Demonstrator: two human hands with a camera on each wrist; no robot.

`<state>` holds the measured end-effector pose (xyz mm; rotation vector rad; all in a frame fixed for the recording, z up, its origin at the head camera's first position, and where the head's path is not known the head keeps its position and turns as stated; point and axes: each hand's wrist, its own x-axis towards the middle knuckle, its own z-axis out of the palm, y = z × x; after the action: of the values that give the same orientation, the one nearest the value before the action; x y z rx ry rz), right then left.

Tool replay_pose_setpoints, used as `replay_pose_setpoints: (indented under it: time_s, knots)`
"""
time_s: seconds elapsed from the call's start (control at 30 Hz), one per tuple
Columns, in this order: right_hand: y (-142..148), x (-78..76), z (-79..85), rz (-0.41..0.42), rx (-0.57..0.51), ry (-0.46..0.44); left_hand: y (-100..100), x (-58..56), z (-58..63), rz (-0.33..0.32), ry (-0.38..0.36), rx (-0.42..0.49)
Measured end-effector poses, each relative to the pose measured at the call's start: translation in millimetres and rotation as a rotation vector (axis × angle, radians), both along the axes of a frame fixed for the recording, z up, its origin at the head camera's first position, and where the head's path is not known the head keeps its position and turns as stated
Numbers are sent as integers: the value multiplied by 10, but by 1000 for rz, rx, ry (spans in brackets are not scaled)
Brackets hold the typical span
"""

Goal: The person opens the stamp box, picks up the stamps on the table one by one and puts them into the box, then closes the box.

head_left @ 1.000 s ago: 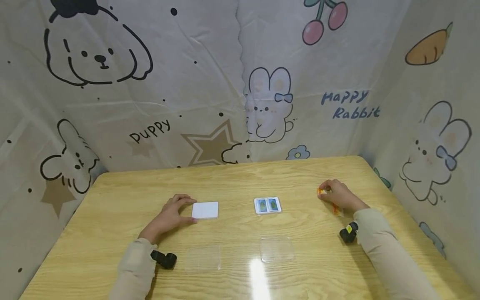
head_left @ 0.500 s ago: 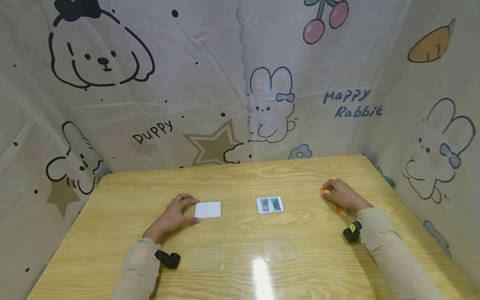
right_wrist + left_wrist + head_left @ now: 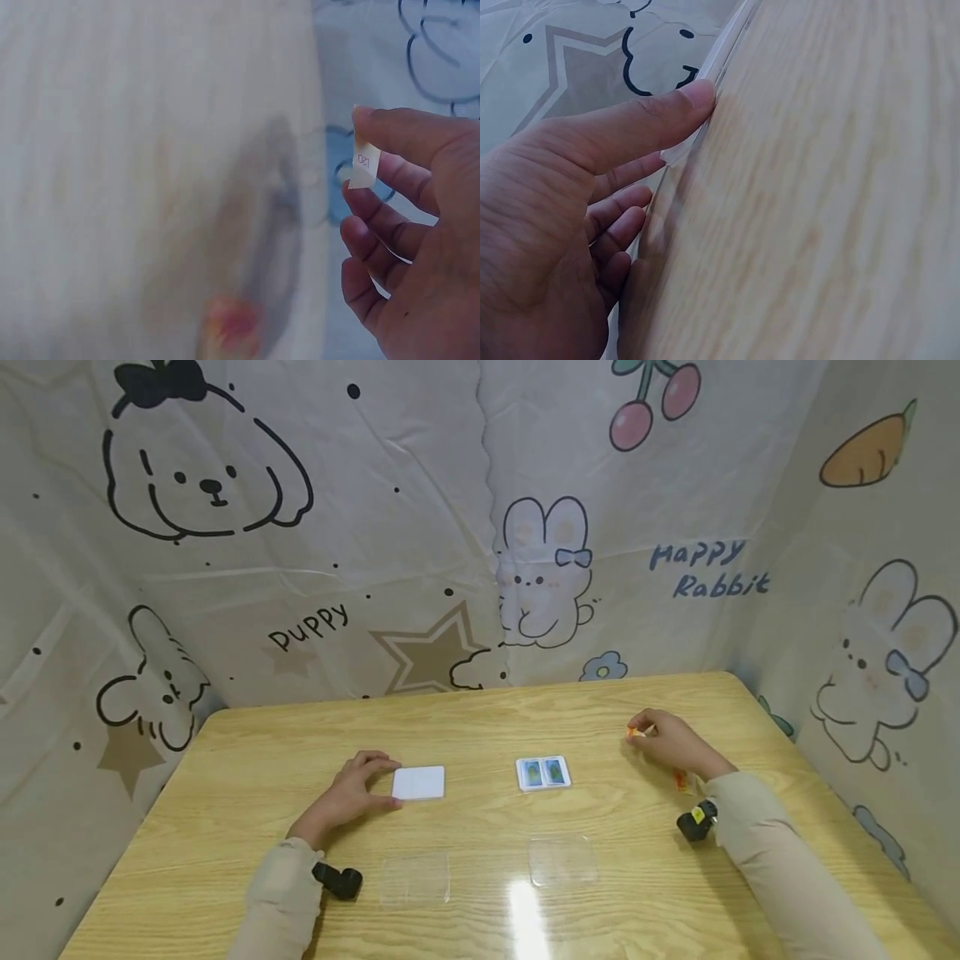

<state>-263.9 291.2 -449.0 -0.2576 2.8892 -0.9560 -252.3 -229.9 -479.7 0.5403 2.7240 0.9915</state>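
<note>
In the head view, my left hand [image 3: 347, 795] grips a flat stack of white cards [image 3: 422, 783] at its left end, thumb on the near edge and index finger on the far one. The left wrist view shows the thumb [image 3: 656, 120] against the thin edge. My right hand [image 3: 677, 745] pinches a small orange-and-white slip [image 3: 634, 732] above the table. Seen from the wrist, the slip [image 3: 365, 166] has a pale face with faint print, between thumb and index finger. Cards with two blue-green pictures [image 3: 543, 773] lie between the hands.
An orange-and-red piece [image 3: 681, 781] lies on the wooden table [image 3: 480, 727] beneath the right wrist. Two clear plastic covers [image 3: 415, 879] rest nearer the front. A printed cloth [image 3: 420, 568] walls the back and sides.
My right hand has moved up and slightly left with the slip, away from the orange-and-red piece. My left hand keeps its grip on the white cards; the view has shifted slightly.
</note>
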Motion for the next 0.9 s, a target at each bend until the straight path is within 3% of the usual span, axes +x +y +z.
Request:
replay_pose_setpoints:
  time_s: [0.53,0.9]
  knots:
    - [-832,-88,307,217,-45,114,-3,13,18,2,-52,2]
    - [-1605,-128,425,355,-11,98,8,2,26,5,-36,-2]
